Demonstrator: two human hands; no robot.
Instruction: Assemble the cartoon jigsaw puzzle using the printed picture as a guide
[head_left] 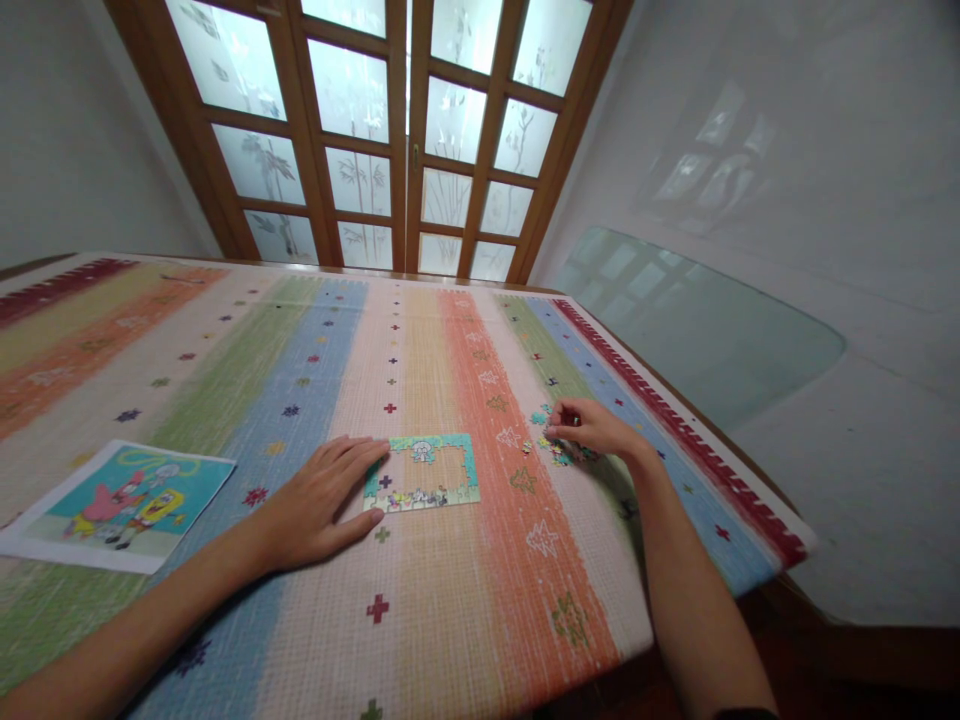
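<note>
A partly assembled jigsaw puzzle lies flat on the tablecloth, its border joined around a gap where the cloth shows through. A pale character's head is visible in its top row. My left hand rests flat, fingers stretched out, with fingertips and thumb at the puzzle's left edge. Off to the right is a heap of loose puzzle pieces, mostly teal and yellow. Over this heap my right hand is bent, thumb and fingers pinched together among the pieces. Whatever is between those fingertips is too small to make out.
A printed cartoon picture on white paper lies at the left. The striped tablecloth covers the table, whose near right corner hangs over a darker floor. Beyond the table stand wooden doors with frosted panes, and a white wall is at right.
</note>
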